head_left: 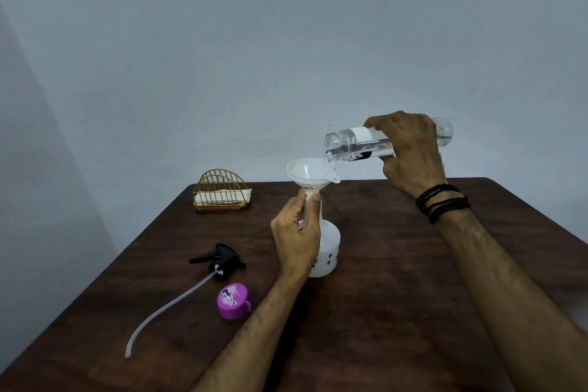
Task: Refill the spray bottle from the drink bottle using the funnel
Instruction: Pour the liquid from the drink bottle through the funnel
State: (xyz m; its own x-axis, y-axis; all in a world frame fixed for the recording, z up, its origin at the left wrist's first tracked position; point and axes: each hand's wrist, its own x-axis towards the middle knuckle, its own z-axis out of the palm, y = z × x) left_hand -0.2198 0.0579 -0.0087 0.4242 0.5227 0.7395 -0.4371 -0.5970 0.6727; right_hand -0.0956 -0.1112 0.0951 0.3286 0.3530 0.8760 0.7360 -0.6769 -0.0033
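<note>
Funnel (310, 170) sits in spray bottle (326, 248) mid-table; drink bottle (353, 143) above, to its right. Trigger head (221, 259) & cap (233, 300) lie left; napkin rack (221, 191) behind-left.

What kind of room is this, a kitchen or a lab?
Probably a plain room at home, not a lab: a dark wooden table against a bare pale wall, with a gold wire napkin holder on it. No kitchen fittings show.
</note>
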